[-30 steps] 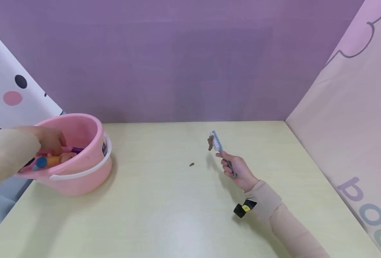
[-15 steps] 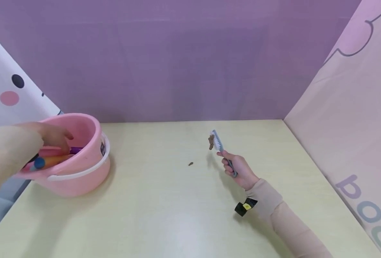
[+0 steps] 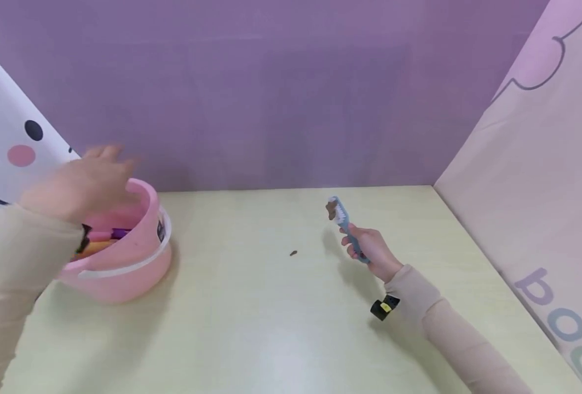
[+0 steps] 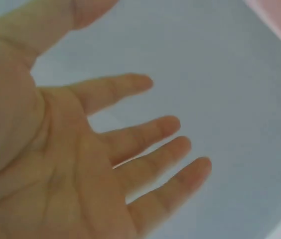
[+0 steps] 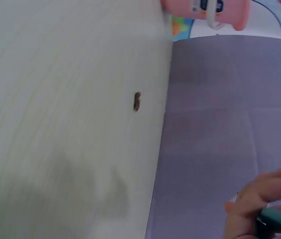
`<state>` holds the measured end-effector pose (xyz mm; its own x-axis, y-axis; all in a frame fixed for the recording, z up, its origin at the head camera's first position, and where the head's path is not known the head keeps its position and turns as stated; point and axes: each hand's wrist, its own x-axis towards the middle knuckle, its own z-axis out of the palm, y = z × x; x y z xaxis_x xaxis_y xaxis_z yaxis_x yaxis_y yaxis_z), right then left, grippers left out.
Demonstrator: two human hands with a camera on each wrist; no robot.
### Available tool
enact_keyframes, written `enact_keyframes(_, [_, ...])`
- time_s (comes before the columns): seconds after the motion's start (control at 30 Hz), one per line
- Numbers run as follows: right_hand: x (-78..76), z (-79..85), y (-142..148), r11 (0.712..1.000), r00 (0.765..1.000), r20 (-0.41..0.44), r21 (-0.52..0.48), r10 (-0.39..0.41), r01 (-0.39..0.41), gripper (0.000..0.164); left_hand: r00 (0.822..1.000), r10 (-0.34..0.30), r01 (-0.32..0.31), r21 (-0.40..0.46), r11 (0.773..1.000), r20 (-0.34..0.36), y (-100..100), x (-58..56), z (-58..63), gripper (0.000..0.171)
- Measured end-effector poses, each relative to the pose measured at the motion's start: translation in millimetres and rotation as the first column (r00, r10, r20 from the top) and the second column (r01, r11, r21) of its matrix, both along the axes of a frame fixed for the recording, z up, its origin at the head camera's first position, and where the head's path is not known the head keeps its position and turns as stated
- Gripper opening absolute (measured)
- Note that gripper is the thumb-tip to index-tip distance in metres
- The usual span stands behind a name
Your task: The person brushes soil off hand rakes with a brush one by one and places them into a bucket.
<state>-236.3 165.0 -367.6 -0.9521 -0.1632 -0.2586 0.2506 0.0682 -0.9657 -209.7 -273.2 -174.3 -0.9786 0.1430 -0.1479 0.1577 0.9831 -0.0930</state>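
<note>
My right hand (image 3: 375, 253) grips the blue-grey handle of a small brush (image 3: 342, 214) raised over the right half of the table. A brown lump (image 3: 331, 210) clings to its white bristles. The right wrist view catches the fingers (image 5: 262, 191) curled round the handle. On the table, left of the brush, lies a small brown bit (image 3: 293, 253). My left hand (image 3: 86, 183), blurred by motion, is held over the pink bucket (image 3: 118, 287) at the left. Its fingers are spread with an empty palm in the left wrist view.
Inside the bucket show pink, purple and orange items (image 3: 96, 247), partly hidden by my left arm. A white handle (image 3: 128, 268) hangs across the bucket's front. Behind the pale table (image 3: 251, 317) stands a purple backdrop (image 3: 291, 109); a pale printed panel (image 3: 542, 191) borders the right.
My left hand has risen out of the bucket, fingers now spread above it. The right hand and brush have shifted slightly to the right, brown lump still on the bristles.
</note>
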Motion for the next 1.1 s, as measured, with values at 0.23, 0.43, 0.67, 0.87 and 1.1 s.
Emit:
enact_keyframes(0.23, [-7.5,-5.3,1.6,0.988,1.000,0.005,0.151,-0.004,0.003,0.043,0.904,-0.259,0.287,0.036,0.957,-0.339,62.6,23.7,-38.2,0.061])
enact_keyframes(0.43, [-14.5,-17.0,5.5,0.962,0.999,0.036,0.273,0.016,-0.025,0.039,0.873,-0.277,0.386,0.220,0.896,-0.401,89.3,10.4,-89.5,0.050])
enact_keyframes(0.67, [-20.3,-31.2,11.2,0.926,0.996,0.086,0.371,0.038,-0.068,0.036,0.930,-0.223,0.333,0.414,0.847,-0.292,105.6,-2.2,-138.2,0.041])
enact_keyframes(0.87, [-23.1,-39.9,11.7,0.914,0.991,0.128,0.395,0.044,-0.091,0.038,0.959,-0.232,0.283,0.485,0.827,-0.165,115.2,-1.1,-158.6,0.040])
enact_keyframes(1.1, [-22.5,-42.8,8.4,0.897,0.990,0.123,0.429,0.062,-0.110,0.038,0.968,-0.235,0.249,0.490,0.835,-0.091,118.4,-6.3,-176.2,0.038])
